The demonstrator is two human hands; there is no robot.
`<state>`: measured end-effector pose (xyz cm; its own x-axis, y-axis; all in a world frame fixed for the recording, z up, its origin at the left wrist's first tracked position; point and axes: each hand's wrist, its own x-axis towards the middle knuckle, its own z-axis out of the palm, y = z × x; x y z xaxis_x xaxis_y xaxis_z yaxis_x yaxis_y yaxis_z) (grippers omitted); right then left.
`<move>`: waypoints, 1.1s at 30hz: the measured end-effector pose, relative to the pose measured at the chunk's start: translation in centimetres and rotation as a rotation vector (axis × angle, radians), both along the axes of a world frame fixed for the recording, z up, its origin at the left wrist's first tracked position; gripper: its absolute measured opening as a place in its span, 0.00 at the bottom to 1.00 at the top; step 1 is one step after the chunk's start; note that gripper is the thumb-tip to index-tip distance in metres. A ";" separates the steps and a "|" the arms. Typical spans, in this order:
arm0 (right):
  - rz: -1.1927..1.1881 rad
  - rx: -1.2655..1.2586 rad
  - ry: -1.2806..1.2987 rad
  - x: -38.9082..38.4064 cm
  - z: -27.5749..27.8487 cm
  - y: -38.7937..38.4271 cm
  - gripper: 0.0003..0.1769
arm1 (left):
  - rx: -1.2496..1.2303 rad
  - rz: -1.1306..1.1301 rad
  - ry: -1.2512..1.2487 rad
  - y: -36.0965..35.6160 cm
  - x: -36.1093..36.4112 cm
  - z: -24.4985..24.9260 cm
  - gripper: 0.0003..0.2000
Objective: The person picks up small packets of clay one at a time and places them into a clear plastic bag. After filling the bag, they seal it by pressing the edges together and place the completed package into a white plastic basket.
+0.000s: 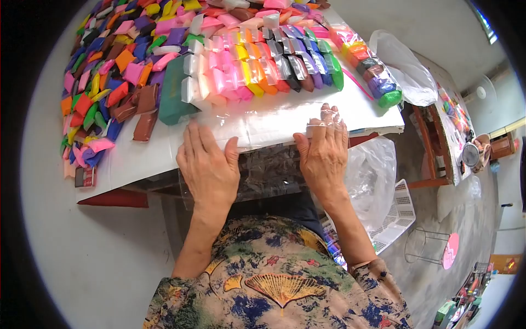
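Observation:
A clear plastic sheet or bag (pixel 267 167) lies across the table's front edge, and its near part hangs down over the edge. My left hand (pixel 209 162) rests palm down on the left side of this plastic, fingers stretched forward and thumb apart. On its right side, my right hand (pixel 324 153) lies flat too, fingertips reaching onto the white tabletop. Just beyond my hands stand rows of small colored packets (pixel 249 68), ordered by color from white through pink, yellow and orange to black, blue and green. A dark green block (pixel 176 93) sits against their left end.
Loose colored packets (pixel 118 68) cover the left and back of the white table (pixel 126 167). A wrapped roll of packets (pixel 372 71) and a white plastic bag (pixel 408 71) are at the right. Below stand a white basket (pixel 397 214) and a pink-topped stool (pixel 450 251).

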<state>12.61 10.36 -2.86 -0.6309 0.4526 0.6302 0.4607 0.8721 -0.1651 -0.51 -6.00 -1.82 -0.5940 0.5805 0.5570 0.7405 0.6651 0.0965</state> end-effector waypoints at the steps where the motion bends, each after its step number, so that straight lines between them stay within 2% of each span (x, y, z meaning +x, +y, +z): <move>1: 0.003 -0.014 0.014 0.0 -0.2 0.1 0.28 | -0.012 0.025 -0.022 -0.2 -0.2 0.2 0.31; 7: -0.039 0.016 -0.037 -0.1 0.2 -0.2 0.34 | -0.100 0.062 0.032 0.0 0.5 0.4 0.31; 10: -0.046 0.083 -0.069 -0.1 0.2 -0.1 0.35 | -0.084 -0.030 0.126 -0.2 0.0 0.1 0.30; 13: -0.013 0.056 -0.042 0.4 -0.2 0.2 0.35 | 0.028 -0.042 0.010 -0.4 -0.4 -0.4 0.29; 19: -0.015 0.040 -0.043 0.1 0.4 0.2 0.34 | -0.037 -0.034 0.009 -0.6 -0.2 0.5 0.27; 22: -0.025 0.070 -0.053 0.0 0.2 0.1 0.34 | 0.007 -0.080 0.002 -0.4 0.4 1.1 0.25; 29: 0.019 0.052 -0.068 0.0 0.6 0.0 0.32 | -0.011 -0.666 -0.081 3.5 2.8 3.5 0.24; 33: 0.056 0.048 -0.098 0.3 0.6 0.6 0.31 | 0.009 -0.787 -0.154 5.9 1.9 2.5 0.25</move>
<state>12.96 10.93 -2.28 -0.7139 0.3855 0.5846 0.4228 0.9028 -0.0790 1.40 -0.12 0.71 -0.0824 0.8571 0.5085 0.9699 -0.0483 0.2387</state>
